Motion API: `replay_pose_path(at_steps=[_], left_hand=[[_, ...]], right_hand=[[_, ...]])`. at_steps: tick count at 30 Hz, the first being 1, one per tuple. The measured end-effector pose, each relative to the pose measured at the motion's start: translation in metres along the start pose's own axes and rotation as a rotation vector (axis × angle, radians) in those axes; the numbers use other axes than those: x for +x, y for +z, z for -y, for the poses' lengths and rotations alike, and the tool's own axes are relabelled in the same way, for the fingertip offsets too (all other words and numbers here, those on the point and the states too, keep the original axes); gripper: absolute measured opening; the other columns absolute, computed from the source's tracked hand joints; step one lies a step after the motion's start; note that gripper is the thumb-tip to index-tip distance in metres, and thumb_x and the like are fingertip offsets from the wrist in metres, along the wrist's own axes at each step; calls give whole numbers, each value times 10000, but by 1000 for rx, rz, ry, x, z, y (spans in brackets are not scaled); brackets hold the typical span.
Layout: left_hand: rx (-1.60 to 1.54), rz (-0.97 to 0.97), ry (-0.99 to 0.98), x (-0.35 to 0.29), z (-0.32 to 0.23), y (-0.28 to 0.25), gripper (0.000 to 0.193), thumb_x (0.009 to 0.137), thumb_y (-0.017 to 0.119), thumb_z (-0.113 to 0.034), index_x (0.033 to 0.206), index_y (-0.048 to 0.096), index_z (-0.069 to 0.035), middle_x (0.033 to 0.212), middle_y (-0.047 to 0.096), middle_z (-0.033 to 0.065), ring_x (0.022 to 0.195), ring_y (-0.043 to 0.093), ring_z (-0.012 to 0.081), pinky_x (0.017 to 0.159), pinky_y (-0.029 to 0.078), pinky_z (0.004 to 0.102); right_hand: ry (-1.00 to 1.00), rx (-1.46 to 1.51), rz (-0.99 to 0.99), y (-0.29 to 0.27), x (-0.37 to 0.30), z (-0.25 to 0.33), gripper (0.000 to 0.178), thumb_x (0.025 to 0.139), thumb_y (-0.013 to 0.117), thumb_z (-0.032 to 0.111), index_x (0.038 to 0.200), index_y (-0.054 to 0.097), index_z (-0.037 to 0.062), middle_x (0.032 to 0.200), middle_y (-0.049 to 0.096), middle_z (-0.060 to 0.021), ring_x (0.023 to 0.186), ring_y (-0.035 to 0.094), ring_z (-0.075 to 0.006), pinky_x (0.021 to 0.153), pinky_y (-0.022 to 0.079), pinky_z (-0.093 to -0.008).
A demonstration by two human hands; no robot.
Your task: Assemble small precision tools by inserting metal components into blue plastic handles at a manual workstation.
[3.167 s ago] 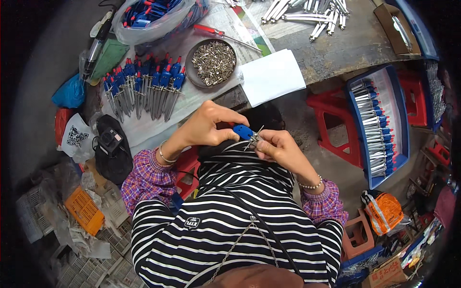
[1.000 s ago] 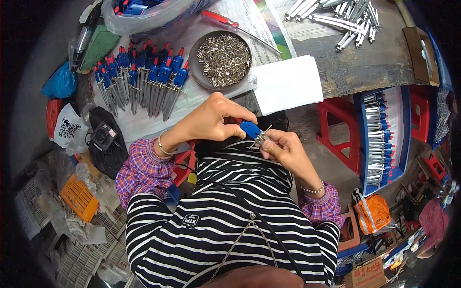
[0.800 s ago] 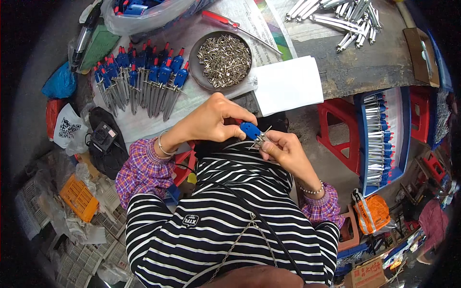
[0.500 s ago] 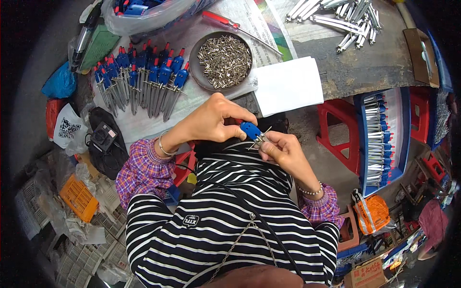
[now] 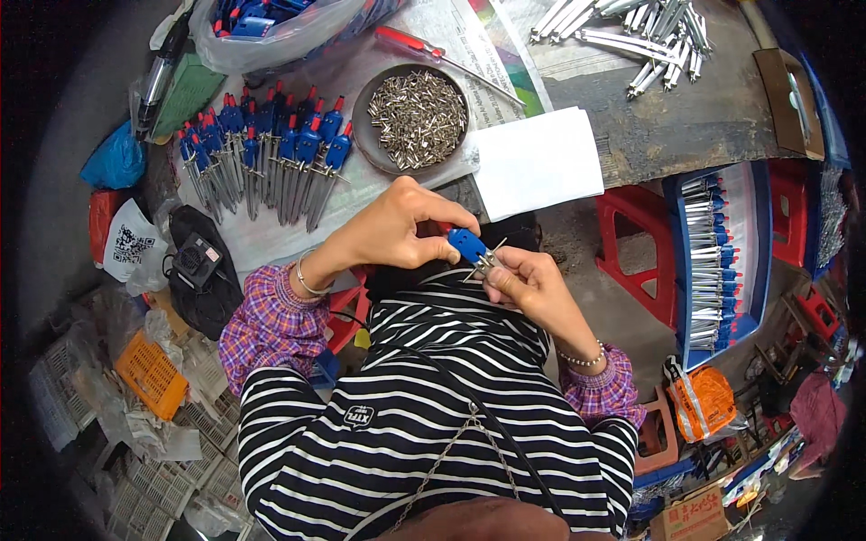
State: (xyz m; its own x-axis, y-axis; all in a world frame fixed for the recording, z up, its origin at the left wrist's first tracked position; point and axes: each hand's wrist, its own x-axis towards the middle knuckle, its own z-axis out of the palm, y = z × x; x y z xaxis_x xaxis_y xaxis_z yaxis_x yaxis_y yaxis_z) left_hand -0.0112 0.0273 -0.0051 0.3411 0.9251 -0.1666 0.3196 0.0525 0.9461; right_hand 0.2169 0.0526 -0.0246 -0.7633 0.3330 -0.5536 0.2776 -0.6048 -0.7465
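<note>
Over my lap I hold a blue-handled metal tool (image 5: 468,245) with a red end and thin metal cross-pieces. My left hand (image 5: 408,225) is closed, pinching its blue handle at the red end. The thumb and fingers of my right hand (image 5: 528,278) are closed on the metal part, where the thin rods stick out; the rest of the metal is hidden by that hand. Just beyond my hands stands a dark round bowl (image 5: 359,135) full of small metal pins (image 5: 417,119). Several similar blue-handled tools (image 5: 307,144) lie in rows to the left of the bowl.
A red-handled screwdriver (image 5: 410,41) lies behind the bowl. White paper (image 5: 539,162) covers the table edge. Loose metal strips (image 5: 663,45) are piled at the far right. A plastic bag (image 5: 271,54) holds blue parts. Right of me, a blue tray (image 5: 767,261) of tools stands beside a red stool (image 5: 642,257).
The view has shifted slightly. Both hands keep the same grip on the blue-handled tool, with hardly any visible movement.
</note>
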Motion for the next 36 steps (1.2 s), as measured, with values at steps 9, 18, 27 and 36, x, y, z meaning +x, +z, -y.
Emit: replay_pose_path(at_steps=[9, 18, 27, 36], left_hand=[[17, -57, -43, -1, -11, -1, 351, 672, 703, 2, 1020, 659, -18, 832, 668, 92, 656, 618, 130, 578, 477, 238], [514, -547, 1, 4, -19, -36, 297, 715, 656, 19, 1008, 653, -31, 844, 641, 87, 684, 593, 167, 617, 467, 258], [776, -559, 63, 19, 7, -41, 185, 711, 653, -30, 896, 642, -33, 883, 620, 107, 822, 582, 284, 732, 455, 351], [506, -612, -10, 16, 3, -44, 116, 707, 662, 5, 822, 659, -12, 802, 636, 94, 718, 612, 196, 646, 465, 273]], right_hand=[[21, 132, -11, -4, -1, -2, 148, 932, 514, 125, 915, 586, -3, 679, 543, 22, 536, 400, -4, 469, 299, -141], [-104, 63, -153, -12, -4, -11, 150, 928, 522, 138, 878, 584, 11, 689, 570, 9, 563, 444, -14, 498, 356, -145], [-98, 53, -138, -7, -2, -17, 162, 924, 531, 126, 881, 600, -14, 707, 608, -16, 564, 517, -28, 499, 429, -171], [-108, 34, -149, -6, -2, -15, 166, 921, 533, 124, 897, 605, -24, 710, 614, -27, 566, 524, -35, 503, 436, -176]])
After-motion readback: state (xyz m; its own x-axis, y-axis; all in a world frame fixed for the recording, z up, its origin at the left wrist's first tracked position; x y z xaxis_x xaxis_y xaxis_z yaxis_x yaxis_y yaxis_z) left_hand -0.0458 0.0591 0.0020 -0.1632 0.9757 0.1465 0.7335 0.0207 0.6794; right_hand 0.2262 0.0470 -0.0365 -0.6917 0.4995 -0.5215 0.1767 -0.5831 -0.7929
